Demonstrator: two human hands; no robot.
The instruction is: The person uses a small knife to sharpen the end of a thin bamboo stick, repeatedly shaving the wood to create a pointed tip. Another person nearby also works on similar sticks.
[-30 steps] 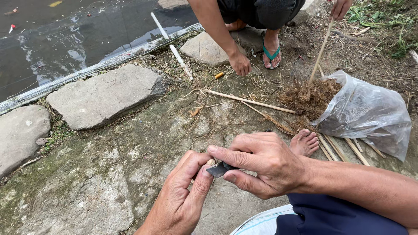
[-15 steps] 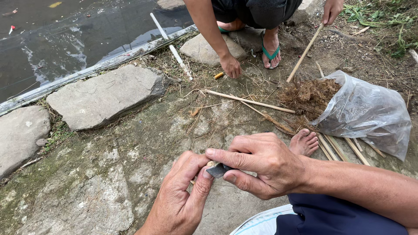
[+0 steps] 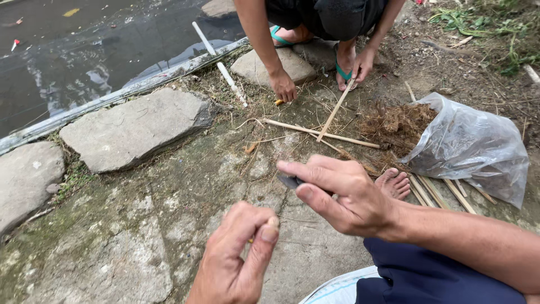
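My right hand [image 3: 346, 197] grips a small dark knife [image 3: 289, 181], whose blade tip pokes out to the left past my forefinger and thumb. Lower down and apart from it, my left hand [image 3: 236, 259] pinches a small tan piece [image 3: 251, 241] between thumb and fingertips; most of the piece is hidden. My bare foot [image 3: 394, 183] rests on the concrete just right of my right hand. Across from me another person squats, with one hand [image 3: 284, 87] on the ground and the other hand [image 3: 363, 63] holding a thin stick [image 3: 334, 112].
A clear plastic bag [image 3: 472, 146] spills brown fibre [image 3: 396, 124] at the right, with several thin sticks [image 3: 320, 132] lying around it. Flat stones [image 3: 132, 126] and a white pipe [image 3: 219, 65] border dark water [image 3: 84, 56] at the upper left.
My hands have parted: the left dropped down and away from the knife. The other person lowered the stick to the ground and shifted closer.
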